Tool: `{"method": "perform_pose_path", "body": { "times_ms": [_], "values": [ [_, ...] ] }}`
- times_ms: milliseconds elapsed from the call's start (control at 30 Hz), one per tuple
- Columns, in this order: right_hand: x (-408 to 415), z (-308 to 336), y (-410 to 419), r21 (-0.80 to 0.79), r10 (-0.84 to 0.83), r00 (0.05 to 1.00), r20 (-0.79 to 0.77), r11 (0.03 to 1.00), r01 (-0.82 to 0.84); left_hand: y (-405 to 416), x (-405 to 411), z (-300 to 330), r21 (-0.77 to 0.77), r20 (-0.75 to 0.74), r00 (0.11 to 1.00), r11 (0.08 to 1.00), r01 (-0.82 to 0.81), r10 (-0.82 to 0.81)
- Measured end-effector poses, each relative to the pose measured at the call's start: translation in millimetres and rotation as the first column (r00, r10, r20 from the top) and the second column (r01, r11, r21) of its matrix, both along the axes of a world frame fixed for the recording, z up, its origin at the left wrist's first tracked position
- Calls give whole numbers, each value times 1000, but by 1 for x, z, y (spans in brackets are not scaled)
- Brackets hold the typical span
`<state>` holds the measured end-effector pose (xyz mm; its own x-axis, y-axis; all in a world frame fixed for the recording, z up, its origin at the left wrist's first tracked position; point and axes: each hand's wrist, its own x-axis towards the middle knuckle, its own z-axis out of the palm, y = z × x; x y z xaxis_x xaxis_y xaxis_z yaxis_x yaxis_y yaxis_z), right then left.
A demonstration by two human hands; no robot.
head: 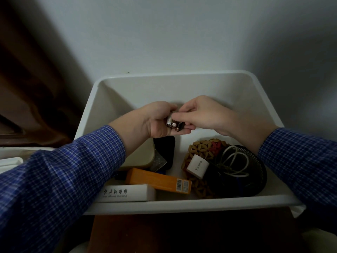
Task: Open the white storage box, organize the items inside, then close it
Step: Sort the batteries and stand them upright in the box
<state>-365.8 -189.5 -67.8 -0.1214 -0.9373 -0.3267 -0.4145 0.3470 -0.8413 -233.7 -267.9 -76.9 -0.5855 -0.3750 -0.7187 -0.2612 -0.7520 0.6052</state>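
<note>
Right now the white storage box (pixel 178 84) sits open against the wall, with no lid on it, and both hands are held over its middle. The left hand (pixel 156 121) is turned palm-up with its fingers curled around a small bunch of batteries (pixel 174 124); their round ends point back toward the person, one white and the others dark. The right hand (pixel 202 115) comes in from the other side, its fingertips (pixel 179 116) closed together on the top of that same bunch, so both hands are touching the batteries at once. Both forearms wear blue checked sleeves (pixel 73 172).

Below the hands, on the box floor, the things lie in a loose spread. Toward the near wall of the box is an orange carton (pixel 156 178) with a barcode on its end, and a white carton (pixel 127 192) with printed characters lies just beside it, closer still to the near rim. Behind them, under the left wrist, is a cream-coloured case (pixel 140 156) next to a black pouch (pixel 166 148). On the right side of the box a black mesh basket (pixel 255 178) holds a coiled white cable (pixel 235 161). A white charger plug (pixel 196 166) leans at the basket's edge, resting on a woven beaded mat (pixel 202 148).
</note>
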Motion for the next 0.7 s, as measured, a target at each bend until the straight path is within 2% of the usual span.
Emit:
{"method": "perform_pose_path", "body": {
  "times_ms": [167,300,433,567,633,700],
  "values": [
    [1,-2,2,40,72,997,-34,997,-70,1,2,2,4,44,998,999,54,-54],
    [2,-2,3,1,71,997,-9,997,-71,0,4,3,-32,31,995,995,91,-90],
    [-1,2,4,3,59,997,44,998,-59,4,3,5,-45,-14,993,992,119,-120],
    [-8,7,6,29,112,990,88,993,-115,6,1,6,-18,-94,988,992,122,-123],
    [-10,7,8,50,105,993,60,993,-108,10,-2,1,-103,-33,992,988,115,-119],
    [-14,3,9,79,66,997,-49,995,-62,14,-3,-7,-326,145,986,937,128,-84]
  ]
}}
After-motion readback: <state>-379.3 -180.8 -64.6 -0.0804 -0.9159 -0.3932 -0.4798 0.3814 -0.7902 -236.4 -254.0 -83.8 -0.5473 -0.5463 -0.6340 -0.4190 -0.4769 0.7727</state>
